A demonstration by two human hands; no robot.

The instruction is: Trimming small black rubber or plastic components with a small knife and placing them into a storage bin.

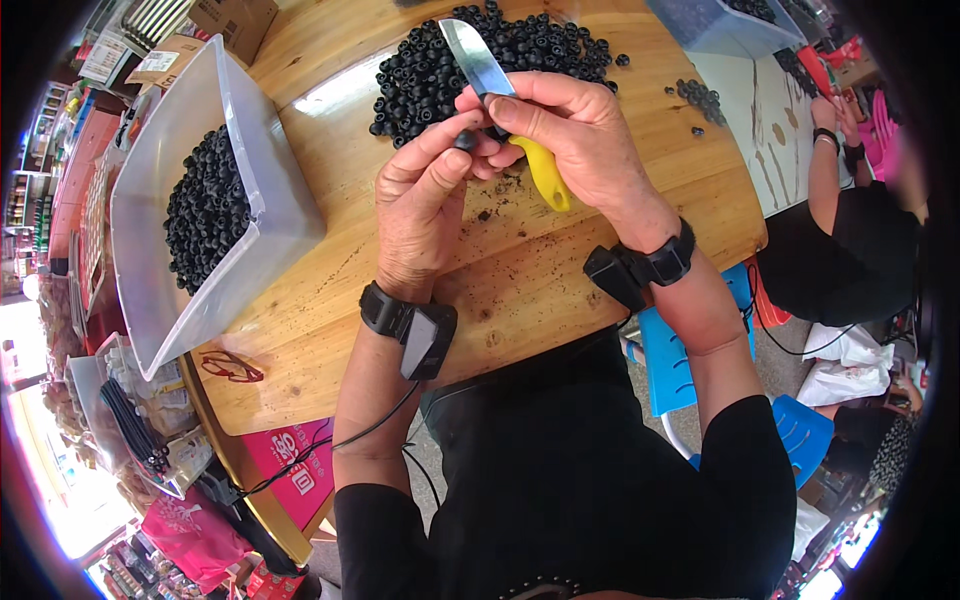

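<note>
Forearms [705, 305] of the person come from the lower side and reach over the wooden table [320, 300], with both elbows bent and the two hands meeting near the edge of the dark pile [430, 85]. Left hand [425, 195] is turned with its palm partly upward, the wrist nearly straight; its thumb and forefinger pinch one small dark piece [465, 140], which is above the table. Right hand [590, 140] comes inward from the right and grasps the knife [476, 58], with the thumb lying across it and the forefinger bent along its other side. The blade points away from the person and a little to the left, over the pile, while the yellow handle [543, 172] sticks out below the palm. The fingertips of both hands are very close together; I cannot tell if the left ones touch the knife. Each wrist carries a black strapped device [410, 325]. At left, a clear plastic bin [285, 180] holds more such pieces.
</note>
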